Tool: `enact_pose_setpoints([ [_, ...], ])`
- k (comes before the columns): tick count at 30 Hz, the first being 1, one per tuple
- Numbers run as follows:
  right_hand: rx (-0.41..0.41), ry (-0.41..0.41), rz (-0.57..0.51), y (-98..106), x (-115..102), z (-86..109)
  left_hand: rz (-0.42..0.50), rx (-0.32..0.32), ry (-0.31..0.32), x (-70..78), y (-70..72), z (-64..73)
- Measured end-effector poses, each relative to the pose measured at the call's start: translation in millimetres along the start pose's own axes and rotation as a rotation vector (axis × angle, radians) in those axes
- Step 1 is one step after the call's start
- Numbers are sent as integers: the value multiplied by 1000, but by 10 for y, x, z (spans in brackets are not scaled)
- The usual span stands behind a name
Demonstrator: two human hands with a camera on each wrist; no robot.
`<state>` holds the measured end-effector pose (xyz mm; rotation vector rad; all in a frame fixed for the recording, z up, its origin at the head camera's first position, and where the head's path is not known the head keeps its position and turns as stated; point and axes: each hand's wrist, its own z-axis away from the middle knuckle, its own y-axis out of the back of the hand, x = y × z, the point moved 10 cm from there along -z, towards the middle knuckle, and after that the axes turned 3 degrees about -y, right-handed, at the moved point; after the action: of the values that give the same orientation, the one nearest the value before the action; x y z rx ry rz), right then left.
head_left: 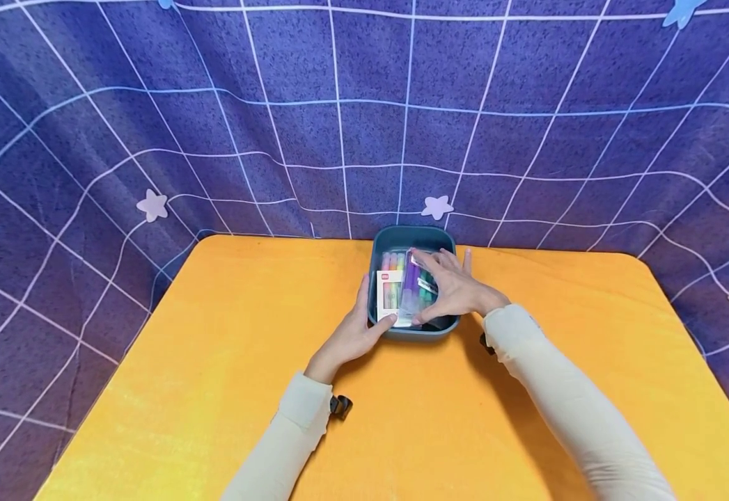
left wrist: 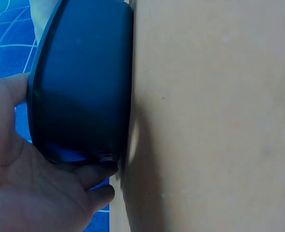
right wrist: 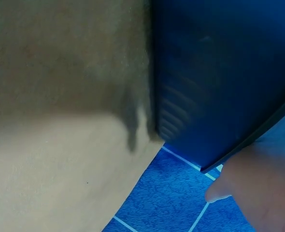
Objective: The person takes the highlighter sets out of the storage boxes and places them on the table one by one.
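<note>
A dark blue-grey plastic bin (head_left: 414, 335) stands at the table's far edge with pens in it. My left hand (head_left: 353, 332) holds the bin at its left front corner, the thumb at the rim; its fingers reach along the outer wall in the left wrist view. Over the bin's right half, my right hand (head_left: 455, 289) grips a clear pack of purple pens (head_left: 411, 278) between thumb and fingers. Left of that pack is a white box (head_left: 384, 316) with a window onto pastel pens. Green pens (head_left: 425, 282) show partly under my right hand.
An orange-yellow table (head_left: 276, 299) carries the bin. Behind it and at both sides hangs a blue-purple curtain (head_left: 370, 125) with a white grid and stars. Dark wrist straps show at both cuffs.
</note>
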<state>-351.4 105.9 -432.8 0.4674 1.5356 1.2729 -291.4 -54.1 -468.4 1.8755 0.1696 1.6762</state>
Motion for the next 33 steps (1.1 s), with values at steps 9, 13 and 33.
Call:
enact_pose_setpoints([
  [9,41,27,-17,28,-63,25,10,-11,19,-41,-28,-22],
  [13,60,43,-21,64,-109,54,11,-5,1,-24,-29,-21],
  [33,157,158,-11,412,-481,517,18,0,1,-11,-17,-8],
])
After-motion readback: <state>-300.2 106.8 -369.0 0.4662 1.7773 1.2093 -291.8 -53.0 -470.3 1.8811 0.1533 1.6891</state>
